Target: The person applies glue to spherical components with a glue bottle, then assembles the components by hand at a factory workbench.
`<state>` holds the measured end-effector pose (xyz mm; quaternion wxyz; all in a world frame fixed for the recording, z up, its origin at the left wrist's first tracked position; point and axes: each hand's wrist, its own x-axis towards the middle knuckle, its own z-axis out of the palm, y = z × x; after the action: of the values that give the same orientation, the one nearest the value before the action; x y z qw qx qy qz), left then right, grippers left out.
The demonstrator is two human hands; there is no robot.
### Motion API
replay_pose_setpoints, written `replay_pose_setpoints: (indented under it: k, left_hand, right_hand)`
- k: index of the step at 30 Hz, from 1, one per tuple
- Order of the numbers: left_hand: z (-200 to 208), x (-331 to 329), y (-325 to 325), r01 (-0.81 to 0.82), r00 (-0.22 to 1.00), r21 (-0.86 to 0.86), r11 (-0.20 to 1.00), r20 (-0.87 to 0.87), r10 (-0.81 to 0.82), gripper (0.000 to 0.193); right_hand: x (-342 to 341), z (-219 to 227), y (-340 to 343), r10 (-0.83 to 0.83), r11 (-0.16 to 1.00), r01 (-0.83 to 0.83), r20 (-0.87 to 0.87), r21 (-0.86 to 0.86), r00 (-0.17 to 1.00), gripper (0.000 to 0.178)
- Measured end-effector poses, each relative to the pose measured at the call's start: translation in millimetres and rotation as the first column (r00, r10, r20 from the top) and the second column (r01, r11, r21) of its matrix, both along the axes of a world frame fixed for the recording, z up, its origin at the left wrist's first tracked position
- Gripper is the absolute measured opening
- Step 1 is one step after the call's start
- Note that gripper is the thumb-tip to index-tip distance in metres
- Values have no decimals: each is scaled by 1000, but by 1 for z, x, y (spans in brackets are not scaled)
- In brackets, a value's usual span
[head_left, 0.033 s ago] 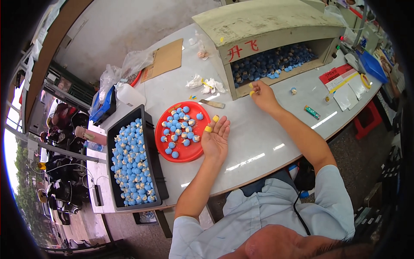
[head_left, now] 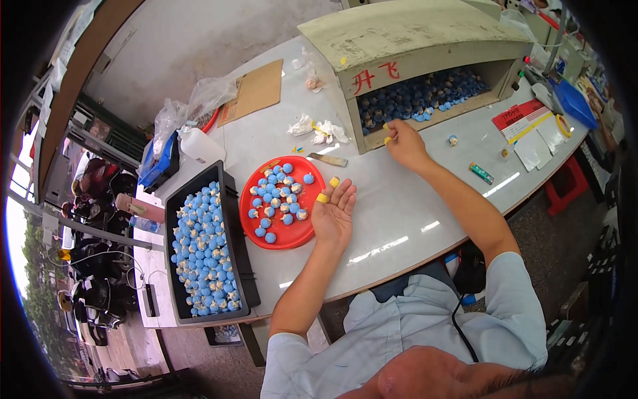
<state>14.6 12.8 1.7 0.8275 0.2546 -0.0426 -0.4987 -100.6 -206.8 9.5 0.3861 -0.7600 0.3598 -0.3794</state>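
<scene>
My left hand (head_left: 335,214) is palm up at the right rim of a round red tray (head_left: 287,243), fingers outstretched and nothing in it. Yellow covers sit on the thumb and forefinger of each hand. In the tray lie several small blue balls with cream-coloured parts (head_left: 271,198). My right hand (head_left: 407,146) is in front of the left end of a beige box's opening. Its fingers curl loosely, with a gap between thumb and forefinger and nothing visible in it. Many dark-blue pieces (head_left: 425,93) fill the beige box (head_left: 419,56).
Left of the tray stands a black bin (head_left: 247,276) full of similar blue balls. Behind lie a flat blade tool (head_left: 328,159), crumpled white tissue (head_left: 325,132) and cardboard (head_left: 254,92). A white bottle (head_left: 201,146) stands at left. To the right are one small ball (head_left: 453,140), a green tube (head_left: 481,173) and tape (head_left: 563,124).
</scene>
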Motion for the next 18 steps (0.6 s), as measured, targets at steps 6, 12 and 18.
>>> replay_pose_setpoints:
  k: [6,12,18]
  left_hand:
    - [-4,-2,-2,80,994,43,996,77,-83,39]
    - [-4,-5,-3,87,984,74,993,150,-98,38]
    - [-8,-6,-4,127,964,180,975,211,-165,32]
  right_hand:
    - [20,14,-47,-230,882,-108,-622,-458,749,27]
    - [14,8,-28,-298,823,-47,-500,-567,813,25]
    - [8,0,-26,-199,779,-95,-389,-619,900,34]
